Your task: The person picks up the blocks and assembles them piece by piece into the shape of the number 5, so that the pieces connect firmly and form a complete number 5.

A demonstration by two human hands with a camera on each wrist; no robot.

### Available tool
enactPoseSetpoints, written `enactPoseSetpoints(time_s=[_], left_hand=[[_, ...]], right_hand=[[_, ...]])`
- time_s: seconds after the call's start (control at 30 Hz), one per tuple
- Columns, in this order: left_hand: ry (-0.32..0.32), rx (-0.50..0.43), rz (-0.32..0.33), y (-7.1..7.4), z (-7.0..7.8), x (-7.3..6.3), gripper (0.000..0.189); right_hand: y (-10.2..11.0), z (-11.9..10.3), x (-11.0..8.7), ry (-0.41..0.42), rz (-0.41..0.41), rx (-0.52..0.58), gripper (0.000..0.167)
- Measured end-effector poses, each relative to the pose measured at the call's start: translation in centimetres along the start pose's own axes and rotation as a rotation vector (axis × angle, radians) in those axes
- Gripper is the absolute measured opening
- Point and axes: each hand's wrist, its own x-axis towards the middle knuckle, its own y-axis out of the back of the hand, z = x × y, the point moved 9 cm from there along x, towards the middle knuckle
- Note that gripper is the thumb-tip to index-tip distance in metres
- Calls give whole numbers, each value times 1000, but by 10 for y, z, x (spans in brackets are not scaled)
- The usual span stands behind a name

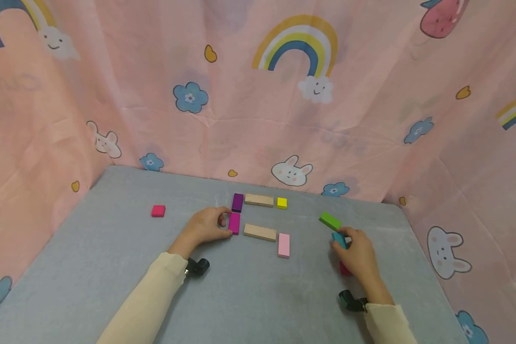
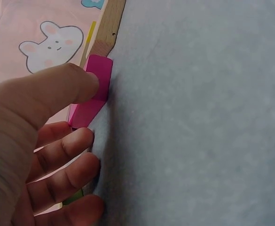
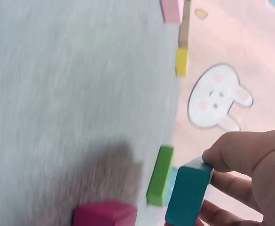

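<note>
My left hand [image 1: 204, 227] pinches a magenta block [image 1: 234, 223] lengthwise, with the thumb at its near end and a finger by its far end. In the left wrist view the thumb presses on that block and the other fingers curl beside it. A purple block [image 1: 237, 202] lies just beyond it. On the right, my right hand [image 1: 360, 255] holds a teal-blue block [image 3: 188, 195] between thumb and fingers. A green block [image 1: 330, 220] lies just beyond this hand, and a dark red-pink block [image 1: 345, 269] shows partly hidden under it.
Two plain wooden blocks, one nearer [image 1: 260, 232] and one farther [image 1: 259, 200], lie mid-table. Beside them are a yellow block [image 1: 282, 203] and a light pink block [image 1: 284, 245]. A red block [image 1: 158, 211] sits far left. A patterned pink curtain [image 1: 241, 134] surrounds the grey table [image 1: 258, 301].
</note>
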Motion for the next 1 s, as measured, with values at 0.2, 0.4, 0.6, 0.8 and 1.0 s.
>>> enactPoseSetpoints(time_s=[0.2, 0.4, 0.6, 0.8, 1.0], left_hand=[[4, -7, -9, -1, 0, -1, 55], [19, -1, -14, -3, -1, -1, 56], [23, -4, -16, -4, -1, -1, 56], [20, 3, -14, -4, -2, 0, 57], [7, 11, -4, -2, -1, 1, 57]], right_hand=[[-10, -20, -10, 17, 1, 46, 33], [-26, -45, -21, 51, -19, 73, 30], [-46, -58, -30, 49, -82, 79, 30], [-57, -65, -38, 11, -143, 78, 33], [-62, -72, -46, 18, -153, 92, 31]])
